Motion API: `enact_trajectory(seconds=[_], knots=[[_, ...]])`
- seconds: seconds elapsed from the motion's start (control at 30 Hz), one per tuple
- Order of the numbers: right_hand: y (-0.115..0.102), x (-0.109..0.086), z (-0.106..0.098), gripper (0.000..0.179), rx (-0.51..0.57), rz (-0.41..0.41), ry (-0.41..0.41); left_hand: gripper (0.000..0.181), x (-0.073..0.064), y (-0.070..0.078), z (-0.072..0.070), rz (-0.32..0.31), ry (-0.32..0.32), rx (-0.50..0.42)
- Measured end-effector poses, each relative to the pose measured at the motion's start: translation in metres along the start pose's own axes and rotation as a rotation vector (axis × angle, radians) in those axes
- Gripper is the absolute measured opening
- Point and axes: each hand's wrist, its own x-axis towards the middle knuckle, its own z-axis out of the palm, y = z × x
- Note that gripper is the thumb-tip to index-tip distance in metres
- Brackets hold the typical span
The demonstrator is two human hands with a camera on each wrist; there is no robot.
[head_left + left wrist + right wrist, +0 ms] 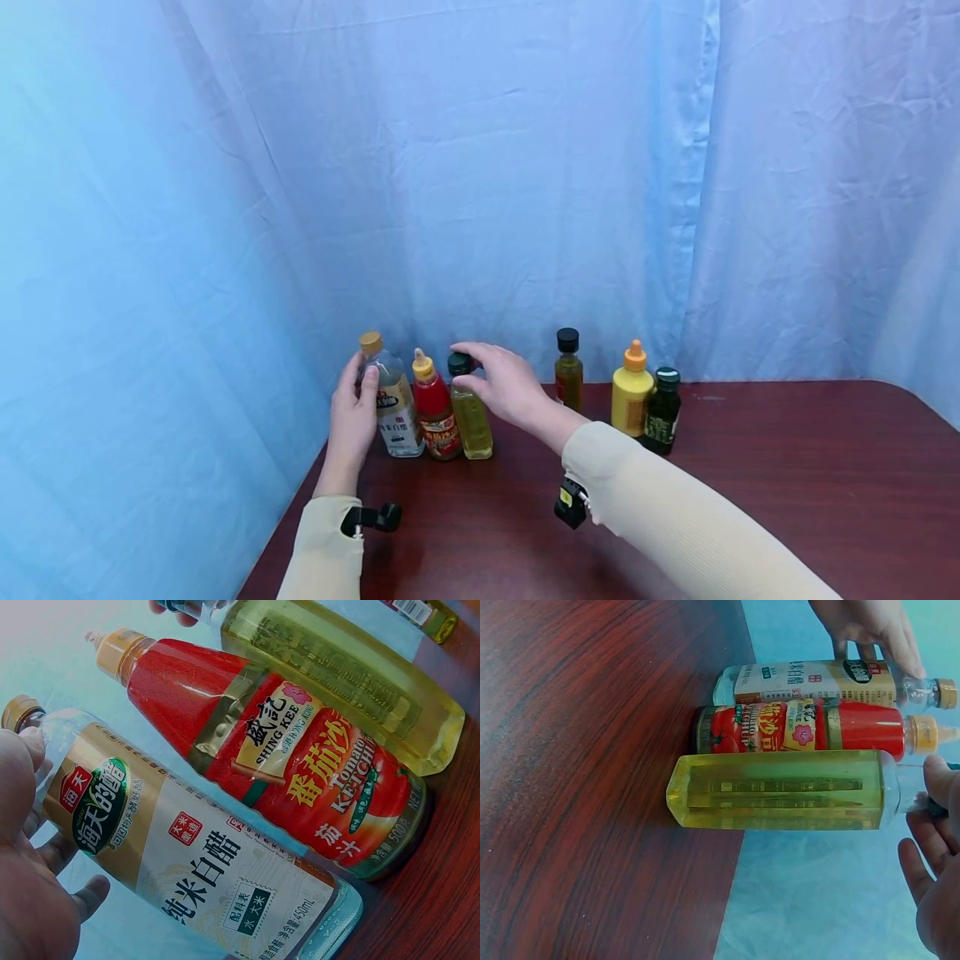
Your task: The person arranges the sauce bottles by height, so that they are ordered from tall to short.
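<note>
Three bottles stand side by side at the left: a clear white rice vinegar bottle [202, 862] with a tan cap, a red tomato ketchup bottle [262, 742] with a yellow cap, and a bottle of yellow oil [780, 791] with a dark green cap. My left hand [354, 421] holds the vinegar bottle by its upper left side, thumb in front near the neck and fingers partly hidden behind. With thumb and fingers, my right hand [510, 385] grips the oil bottle around its neck and cap. The ketchup bottle is between the other two.
Further right on the dark red table [787, 483] stand a black-capped oil bottle [569, 375], a yellow squeeze bottle [630, 400] with an orange tip and a dark green jar [662, 417]. Behind the table hangs a pale blue curtain [480, 183]; it also covers the left side.
</note>
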Motion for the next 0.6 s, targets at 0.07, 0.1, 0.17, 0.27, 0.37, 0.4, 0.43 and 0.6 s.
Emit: enact_trajectory(seconds=[0.07,0.1,0.17,0.27,0.37,0.4,0.43,0.6], knots=[[0.0003,0.0000,0.0002,0.057,0.004,0.004,-0.002,0.071,-0.0001,0.0002,-0.0002,0.000,-0.002,0.000],[0.0001,-0.0002,0.0001,0.058,0.007,0.005,-0.002,0.071,-0.0002,0.0002,-0.0003,0.000,-0.003,0.001],[-0.0001,-0.0006,0.0001,0.058,0.008,0.007,-0.001,0.071,0.0000,0.0000,-0.0005,-0.001,-0.005,0.000],[0.0000,-0.0007,0.0005,0.059,0.011,0.008,0.002,0.071,0.0003,-0.0006,-0.0006,0.002,-0.006,0.002],[0.0002,-0.0008,0.0009,0.059,0.019,0.008,0.005,0.071,0.0006,-0.0014,-0.0007,0.008,-0.002,0.003],[0.0001,-0.0009,0.0009,0.060,0.021,0.009,0.004,0.071,0.0006,-0.0018,-0.0007,0.010,-0.002,0.003],[-0.0002,-0.0015,0.0003,0.061,0.023,0.010,0.002,0.071,0.0004,-0.0021,-0.0006,0.011,-0.002,0.002],[-0.0006,-0.0050,-0.0073,0.064,0.009,-0.016,0.004,0.071,-0.0002,-0.0025,-0.0006,0.005,-0.004,0.002]])
